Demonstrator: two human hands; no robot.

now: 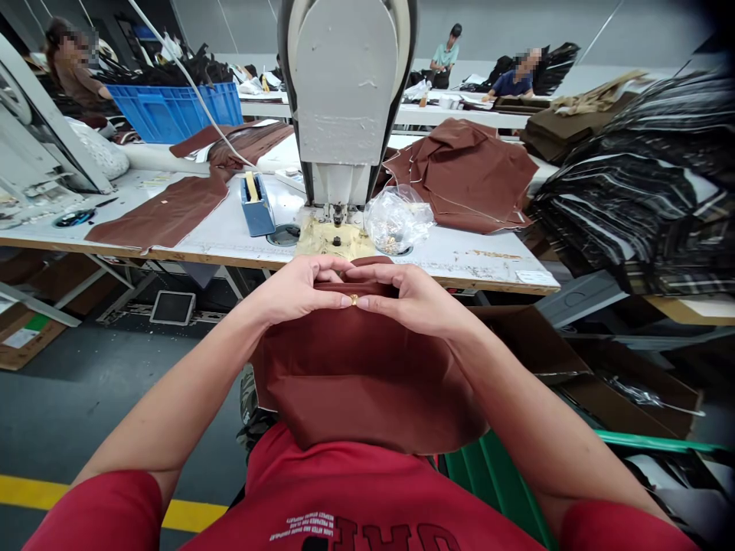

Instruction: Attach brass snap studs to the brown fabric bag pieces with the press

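Snugly, left hand (290, 289), right hand (422, 297) — fingers (374, 271) tight on brown fabric (367, 398) — shirt (356, 482) lettered "BE PREPARED FOR CLASS".

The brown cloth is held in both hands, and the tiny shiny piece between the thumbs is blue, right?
Not quite: the tiny shiny piece is gold-coloured, not blue, as the head view shows. The rest is right: the left hand and the right hand both hold the brown cloth.
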